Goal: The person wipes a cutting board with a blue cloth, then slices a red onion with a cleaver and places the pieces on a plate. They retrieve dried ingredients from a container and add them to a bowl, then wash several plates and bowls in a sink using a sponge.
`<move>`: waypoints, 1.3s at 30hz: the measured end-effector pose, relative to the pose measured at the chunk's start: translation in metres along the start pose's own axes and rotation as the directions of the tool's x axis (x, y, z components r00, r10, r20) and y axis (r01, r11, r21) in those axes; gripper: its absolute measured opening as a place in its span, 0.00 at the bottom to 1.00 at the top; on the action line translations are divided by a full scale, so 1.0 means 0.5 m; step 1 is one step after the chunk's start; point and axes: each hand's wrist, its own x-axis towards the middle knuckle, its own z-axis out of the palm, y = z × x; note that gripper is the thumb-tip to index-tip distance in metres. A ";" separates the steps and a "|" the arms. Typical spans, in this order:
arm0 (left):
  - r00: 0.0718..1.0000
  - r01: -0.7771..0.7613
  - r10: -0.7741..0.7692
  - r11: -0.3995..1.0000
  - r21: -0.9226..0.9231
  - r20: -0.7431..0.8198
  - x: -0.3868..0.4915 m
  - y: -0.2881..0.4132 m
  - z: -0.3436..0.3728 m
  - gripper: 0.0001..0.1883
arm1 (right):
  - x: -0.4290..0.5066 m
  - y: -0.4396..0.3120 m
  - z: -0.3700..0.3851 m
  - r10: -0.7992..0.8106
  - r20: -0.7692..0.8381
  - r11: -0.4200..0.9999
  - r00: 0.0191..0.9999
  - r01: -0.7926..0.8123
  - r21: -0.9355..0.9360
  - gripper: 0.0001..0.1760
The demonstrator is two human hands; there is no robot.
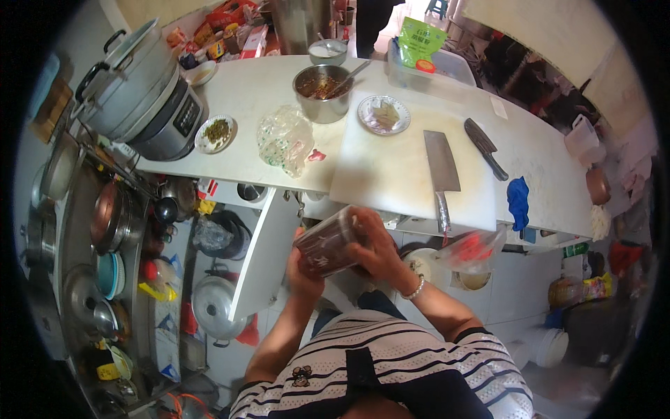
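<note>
Between both hands, in front of the counter's near edge, is a clear plastic container (327, 243) with dark brown contents, held tilted. My left hand (306, 272) grips its lower left end, while my right hand (374, 243) is closed round its upper right end. Beyond them a white cutting board (382, 173) lies on the counter, with a cleaver (442, 162) and a small plate of sliced food (383, 115) on it. A steel pot (323, 94) of dark sauce with a spoon stands behind a crumpled plastic bag (285, 139). What the container holds exactly cannot be told.
An open cabinet door (256, 256) juts out at the left, below the counter. A second knife (486, 149) and a blue cloth (517, 203) lie right of the board. A large electric cooker (167, 125) stands at the left end. A person's dark-clothed leg (372, 26) shows beyond the counter.
</note>
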 end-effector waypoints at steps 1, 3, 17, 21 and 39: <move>0.995 0.096 -0.095 0.993 -0.063 0.017 0.007 0.003 0.007 0.33 | 0.000 -0.011 -0.015 -0.062 0.061 0.990 0.996 0.069 -0.124 0.34; 0.954 0.301 -0.295 0.941 -0.154 0.058 0.023 0.012 0.022 0.33 | 0.004 -0.036 -0.046 -0.188 0.151 0.909 0.970 0.231 -0.348 0.33; 0.909 0.357 -0.407 0.872 0.336 0.089 0.068 -0.054 0.089 0.30 | 0.091 -0.060 -0.262 -0.562 0.491 0.794 0.666 0.601 0.092 0.42; 0.855 0.482 -0.364 0.820 -0.309 0.369 0.079 -0.076 0.051 0.27 | 0.148 0.114 -0.300 -0.135 0.206 0.871 0.969 0.215 -0.442 0.44; 0.926 0.377 -0.374 0.908 -0.181 0.054 0.165 -0.043 0.118 0.34 | 0.168 -0.046 -0.214 0.168 0.731 0.591 0.661 0.526 -0.612 0.08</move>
